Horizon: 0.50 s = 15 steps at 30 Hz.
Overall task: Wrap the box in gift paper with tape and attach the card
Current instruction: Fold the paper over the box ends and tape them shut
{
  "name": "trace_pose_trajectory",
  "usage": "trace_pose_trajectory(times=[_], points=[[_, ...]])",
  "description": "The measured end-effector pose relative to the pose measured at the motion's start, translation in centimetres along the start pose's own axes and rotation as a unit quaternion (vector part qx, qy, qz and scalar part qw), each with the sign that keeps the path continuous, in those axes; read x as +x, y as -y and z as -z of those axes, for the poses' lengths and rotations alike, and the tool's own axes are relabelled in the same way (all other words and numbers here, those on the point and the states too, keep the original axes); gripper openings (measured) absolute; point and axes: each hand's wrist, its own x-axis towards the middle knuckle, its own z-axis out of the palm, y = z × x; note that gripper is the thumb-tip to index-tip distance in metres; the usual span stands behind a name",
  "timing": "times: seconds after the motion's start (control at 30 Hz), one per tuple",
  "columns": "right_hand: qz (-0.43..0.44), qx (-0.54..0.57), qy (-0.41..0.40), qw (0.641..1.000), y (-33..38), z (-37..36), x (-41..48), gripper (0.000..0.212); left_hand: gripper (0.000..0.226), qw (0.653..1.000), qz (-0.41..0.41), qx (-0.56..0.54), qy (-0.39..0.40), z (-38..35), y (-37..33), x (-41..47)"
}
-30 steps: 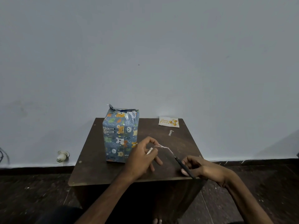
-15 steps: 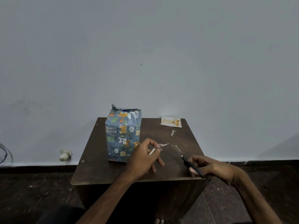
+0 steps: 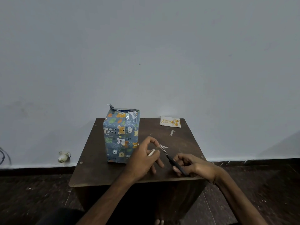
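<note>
A big pale grey wall (image 3: 146, 46) stands behind, with dark floor (image 3: 32, 192) below it. A dark brown wooden tabletop (image 3: 97, 168) sits against the wall.

The tall box wrapped in blue paper with little animals (image 3: 121, 135) stands upright on the left half of the tabletop. Its paper is crumpled at the top.

The left hand (image 3: 142, 161) is over the middle of the tabletop. Its grip pinches a thin white strip of tape (image 3: 164, 146) between thumb and first finger.

The right hand (image 3: 193, 166) is by the near right edge. Its grip is curled round black-handled scissors (image 3: 174, 162), which point away and to the left, tips at the tape.

A white birthday card with gold balloons (image 3: 170, 121) lies flat at the far right corner. A tiny white scrap (image 3: 172, 132) lies just in front of it.
</note>
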Motion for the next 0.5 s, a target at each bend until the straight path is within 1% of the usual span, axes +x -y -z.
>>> trace_pose_trajectory(times=[0.27,0.37,0.5], points=[[0.003,0.008,0.010,1.000,0.32,-0.21,0.54,0.010,0.015,1.000,0.016,0.003,-0.010,0.00,0.22,0.10],[0.013,0.024,0.012,1.000,0.61,-0.29,0.60,0.014,0.018,1.000,0.024,0.006,-0.013,0.07,0.28,0.23],[0.021,0.005,0.007,1.000,0.22,-0.08,0.73,0.014,0.019,0.999,0.032,0.008,-0.010,0.06,0.36,0.35]])
